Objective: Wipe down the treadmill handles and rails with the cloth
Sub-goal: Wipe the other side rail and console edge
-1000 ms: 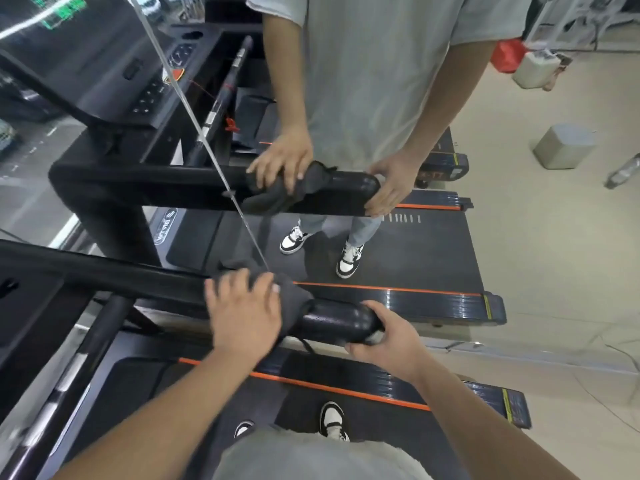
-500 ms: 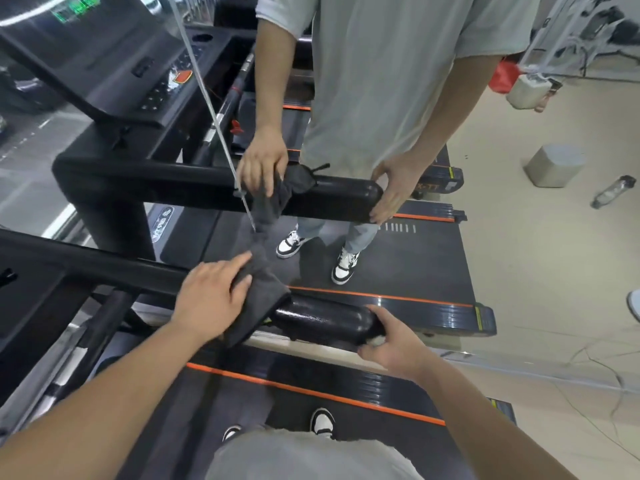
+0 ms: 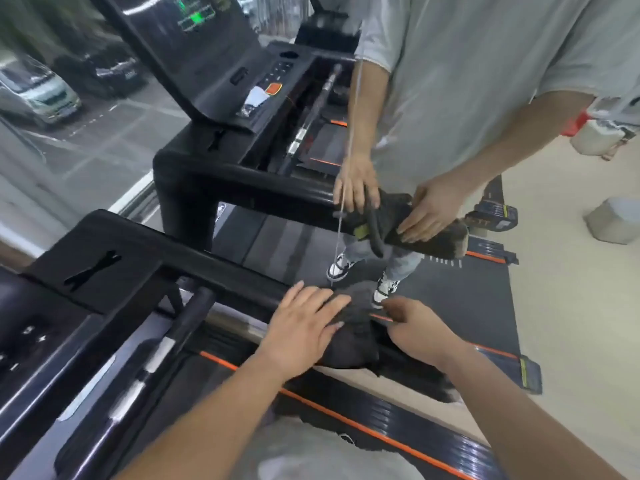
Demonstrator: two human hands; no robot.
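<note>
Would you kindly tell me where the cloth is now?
Head view, lower centre: the cloth drapes over the near treadmill handle, under the left hand, with the right hand touching it.

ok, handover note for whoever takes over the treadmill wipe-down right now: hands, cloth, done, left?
Left hand: open, flat on the cloth, pressing it onto the handrail.
Right hand: fingers straight, resting on the cloth's right end.
Cloth: dark grey, draped over the rail's end section and hiding it.
Done: cannot tell which parts are already wiped.
Left: likely wipe back along this rail toward the console, then the sensor handle; the opposite rail is out of view.
</note>
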